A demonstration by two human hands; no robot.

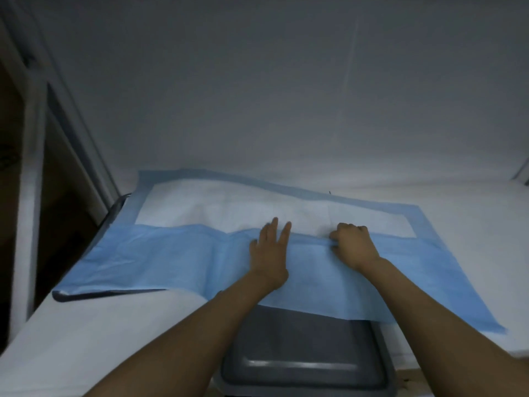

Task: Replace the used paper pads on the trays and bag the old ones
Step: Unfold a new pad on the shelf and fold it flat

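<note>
A large paper pad (177,253), white with a blue border and blue backing, lies across a dark tray (114,209) whose rim shows at the left. Its near half is folded over, blue side up. My left hand (269,250) lies flat on the fold edge with fingers straight. My right hand (353,243) has curled fingers that pinch the folded blue edge. A second dark grey tray (309,353) sits bare at the near edge, partly under the pad.
The trays stand on a white surface (86,339) against a pale wall. A white frame and a dark opening (43,196) are at the left. More white surface runs to the right.
</note>
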